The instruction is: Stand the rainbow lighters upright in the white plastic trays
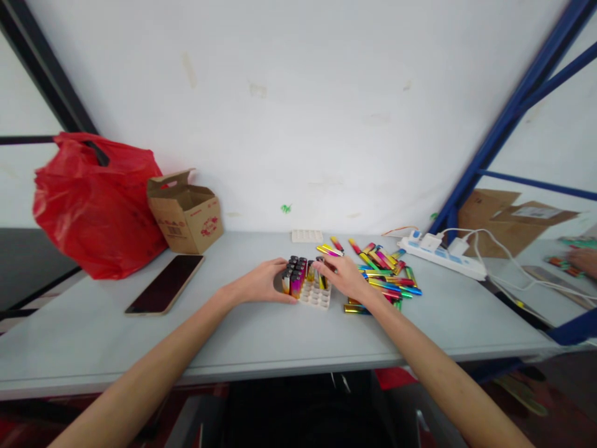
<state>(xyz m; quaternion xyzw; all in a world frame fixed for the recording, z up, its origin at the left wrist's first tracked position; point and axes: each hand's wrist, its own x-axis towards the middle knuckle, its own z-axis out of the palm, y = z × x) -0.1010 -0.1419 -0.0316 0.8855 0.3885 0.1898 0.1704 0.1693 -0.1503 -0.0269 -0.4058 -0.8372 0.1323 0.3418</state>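
A white tray with round holes [316, 295] lies at the middle of the table. Several lighters with black tops [296, 275] stand upright in its left part. My left hand [262, 283] curves round the tray's left side, thumb at the near edge and fingers behind, against the lighters. Over the tray's back right part is my right hand [342, 274], its fingers bent together at an upright lighter [323, 281]; the fingertips are small and partly hidden. Loose shiny coloured lighters [387, 274] lie in a pile right of my right hand.
A second white tray [306, 236] lies by the wall. On the left are a dark phone [165, 284], an open cardboard box [186, 214] and a red bag [97, 205]. A power strip [441, 256] with cables lies right. Another person's hand [583, 260] shows beyond the blue frame [504, 124].
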